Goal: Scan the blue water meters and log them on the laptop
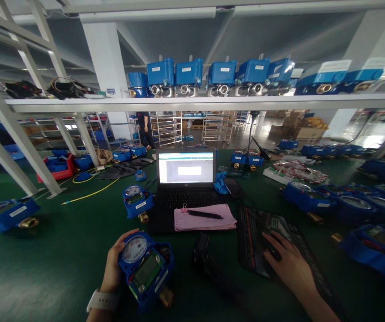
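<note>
My left hand [114,264] grips the left side of a blue water meter [148,268], which has a round dial, a small display with exposed circuit board and a brass fitting. Its fingers curl behind the casing. At the right, my right hand [288,264] rests over a black computer mouse [273,251] on a dark printed mouse pad [251,237]. Between the hands lies a black handheld barcode scanner [209,264]. Behind it, an open laptop [186,192] shows a window on its lit screen. A pink paper stack [206,217] with a black pen [205,214] covers part of the laptop.
More blue meters stand left [7,214] and right [308,201] on the green table [85,232]. A phone [233,188] lies by the laptop. Overhead, a shelf [192,103] holds several blue valve units [222,74]. A person [144,127] stands in the background.
</note>
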A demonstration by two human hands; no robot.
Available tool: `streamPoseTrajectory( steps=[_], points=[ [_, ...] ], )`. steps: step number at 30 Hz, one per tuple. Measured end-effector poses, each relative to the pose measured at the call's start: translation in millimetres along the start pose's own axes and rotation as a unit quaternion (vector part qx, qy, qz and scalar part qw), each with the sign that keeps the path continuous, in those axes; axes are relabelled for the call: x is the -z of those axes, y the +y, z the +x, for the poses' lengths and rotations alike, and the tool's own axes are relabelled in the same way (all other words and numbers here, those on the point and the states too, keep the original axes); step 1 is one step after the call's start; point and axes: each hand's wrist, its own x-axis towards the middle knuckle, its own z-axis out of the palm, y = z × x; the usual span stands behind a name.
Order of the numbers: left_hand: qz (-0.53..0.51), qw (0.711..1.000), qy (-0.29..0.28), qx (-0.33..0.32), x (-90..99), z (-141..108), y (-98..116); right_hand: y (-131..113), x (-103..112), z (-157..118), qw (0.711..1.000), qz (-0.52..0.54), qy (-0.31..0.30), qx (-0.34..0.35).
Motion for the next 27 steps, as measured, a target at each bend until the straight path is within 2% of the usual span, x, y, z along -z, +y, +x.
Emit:
streamPoseTrajectory(
  steps=[17,27],
  points=[
    [0.004,1.0,-0.018,-0.009,5.6,3.1,-4.4,-1.4,1.8,1.1,1.0,-0.003,0.002,-0.003],
    [0.003,1.0,-0.021,-0.002,3.7,3.1,-2.6,-2.0,1.2,1.5,0.999,0.018,-0.031,-0.024]
  ],
)
